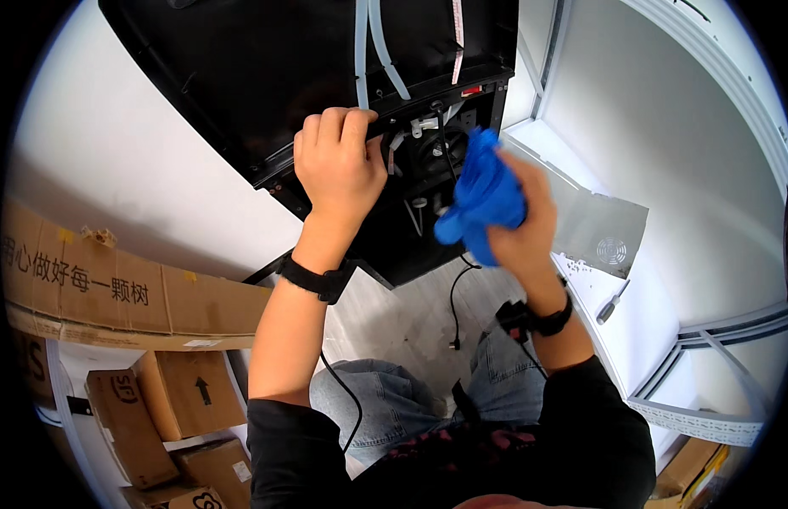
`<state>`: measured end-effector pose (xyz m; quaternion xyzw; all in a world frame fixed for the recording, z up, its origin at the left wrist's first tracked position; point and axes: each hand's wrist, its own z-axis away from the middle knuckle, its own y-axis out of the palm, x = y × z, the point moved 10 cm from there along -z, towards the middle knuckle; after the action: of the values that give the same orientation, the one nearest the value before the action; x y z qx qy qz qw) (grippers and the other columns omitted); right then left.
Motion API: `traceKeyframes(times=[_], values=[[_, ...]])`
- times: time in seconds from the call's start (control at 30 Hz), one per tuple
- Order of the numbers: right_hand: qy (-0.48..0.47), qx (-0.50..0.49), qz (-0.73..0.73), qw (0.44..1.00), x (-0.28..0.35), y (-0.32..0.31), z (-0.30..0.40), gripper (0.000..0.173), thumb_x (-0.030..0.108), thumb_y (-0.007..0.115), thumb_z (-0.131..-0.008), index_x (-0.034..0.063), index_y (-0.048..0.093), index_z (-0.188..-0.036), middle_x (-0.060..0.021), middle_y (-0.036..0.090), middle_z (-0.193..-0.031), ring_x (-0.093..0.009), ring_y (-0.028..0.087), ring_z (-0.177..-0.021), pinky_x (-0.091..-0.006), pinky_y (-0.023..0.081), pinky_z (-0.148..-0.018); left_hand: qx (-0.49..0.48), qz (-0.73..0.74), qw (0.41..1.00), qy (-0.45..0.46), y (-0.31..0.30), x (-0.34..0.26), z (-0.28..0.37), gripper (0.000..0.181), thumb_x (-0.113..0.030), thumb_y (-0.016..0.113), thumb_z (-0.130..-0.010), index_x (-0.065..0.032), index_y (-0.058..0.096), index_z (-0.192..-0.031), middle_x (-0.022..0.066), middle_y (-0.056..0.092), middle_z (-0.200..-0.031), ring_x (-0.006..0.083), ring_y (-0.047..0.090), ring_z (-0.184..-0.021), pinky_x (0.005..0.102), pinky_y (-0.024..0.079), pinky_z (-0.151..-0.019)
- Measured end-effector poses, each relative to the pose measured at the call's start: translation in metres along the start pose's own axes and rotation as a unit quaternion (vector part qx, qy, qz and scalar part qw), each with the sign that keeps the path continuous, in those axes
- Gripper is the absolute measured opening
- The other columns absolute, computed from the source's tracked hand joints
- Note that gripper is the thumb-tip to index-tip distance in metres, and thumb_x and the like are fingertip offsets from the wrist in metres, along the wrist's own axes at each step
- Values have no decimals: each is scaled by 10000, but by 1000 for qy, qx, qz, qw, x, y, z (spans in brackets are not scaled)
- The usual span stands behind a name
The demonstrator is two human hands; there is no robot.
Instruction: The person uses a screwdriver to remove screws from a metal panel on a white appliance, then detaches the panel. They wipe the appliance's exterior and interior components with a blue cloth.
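Observation:
My left hand [340, 153] grips the lower rim of a black appliance housing [273, 70], fingers curled over its edge. In my right hand [527, 216], slightly blurred, is a bunched blue cloth [486, 191], held before the appliance's open back. Inside that opening I see a fan [442, 149], white plastic fittings [426, 125] and a black cable [442, 137]. Two pale translucent tubes [361, 57] run down the housing, the left one reaching my left hand. The cloth and right hand hide part of the opening.
A grey metal panel [597, 219] with a round vent lies on a white ledge at right, near small screws [578, 264] and a screwdriver [613, 302]. A power cord [454, 305] trails over the floor. Cardboard boxes [197, 388] fill the lower left. A metal frame [699, 420] stands lower right.

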<state>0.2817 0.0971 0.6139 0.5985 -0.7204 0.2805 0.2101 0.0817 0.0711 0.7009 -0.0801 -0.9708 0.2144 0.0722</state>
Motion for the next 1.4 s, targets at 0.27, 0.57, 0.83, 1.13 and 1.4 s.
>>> traceKeyframes(times=[0.27,0.57,0.83,1.13,1.4], values=[[23,56,-98,993,-4,65,52,690,-101,573,-573,35,587,-1249,-196,606,-1245,-373,597,-1134,-418,460,-991,46,45,998,3,-1,-2,-3,390,42,743,-623,-78,643,-979,80,640,-935,289,592,-859,360,476,-746],[116,60,-153,980,-50,89,80,704,-109,579,-599,61,574,-1282,-193,610,-1233,-378,606,-1113,-423,483,-960,-20,102,994,24,-48,4,31,209,91,671,-724,-6,670,-910,145,680,-1088,337,619,-1095,397,478,-938],[13,107,-109,988,-7,117,71,694,-99,608,-593,50,582,-1271,-171,611,-1255,-376,589,-1142,-429,466,-979,2,180,914,-362,-32,113,183,571,-44,708,-806,-23,492,-1334,169,553,-1305,295,575,-1153,393,474,-924],[-248,85,17,965,106,168,22,521,1,673,-642,34,654,-1162,-107,642,-1241,-274,608,-1035,-355,458,-772,32,208,901,-380,8,110,218,488,-90,731,-776,-34,602,-1243,182,680,-1130,326,682,-993,365,544,-822],[-269,98,64,956,106,203,40,430,83,662,-712,37,670,-1139,-108,657,-1214,-251,596,-980,-345,442,-729,-29,225,877,-423,-4,113,212,375,-104,767,-753,-30,660,-1104,164,704,-1069,312,687,-989,369,541,-813]])
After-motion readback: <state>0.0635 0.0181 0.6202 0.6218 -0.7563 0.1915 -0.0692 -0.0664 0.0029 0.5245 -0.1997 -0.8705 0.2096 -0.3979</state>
